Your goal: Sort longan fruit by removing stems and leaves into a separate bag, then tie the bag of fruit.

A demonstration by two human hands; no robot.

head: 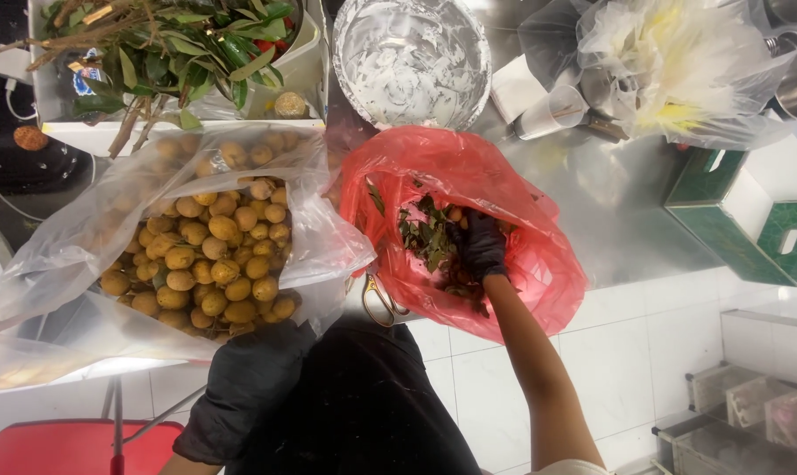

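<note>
My left hand (244, 387), in a black glove, sits low at the frame's bottom edge, seen from the back; its fingers are tucked under the clear crinkled plastic bag (73, 237), so I cannot tell whether they are spread or curled. It presses against the bag's lower rim. The bag's left side runs out of frame.

My right hand (484, 244), also in a black glove, is plunged into the thin red plastic bag (539, 264). The fingers curl downward among dark green leaves and twigs (423, 236); whether they grip anything is hidden by the debris.

The clear bag is heaped with small round tan fruits (213, 255), matte and smooth-skinned. One or two similar fruits lie in the red bag near my fingertips.

Metal scissors (379, 299) with pale handles lie between the two bags, partly covered by plastic.

Beyond, a round metal bowl (411, 57) smeared white stands on the steel counter, beside a white tub of leafy branches (178, 44).
</note>
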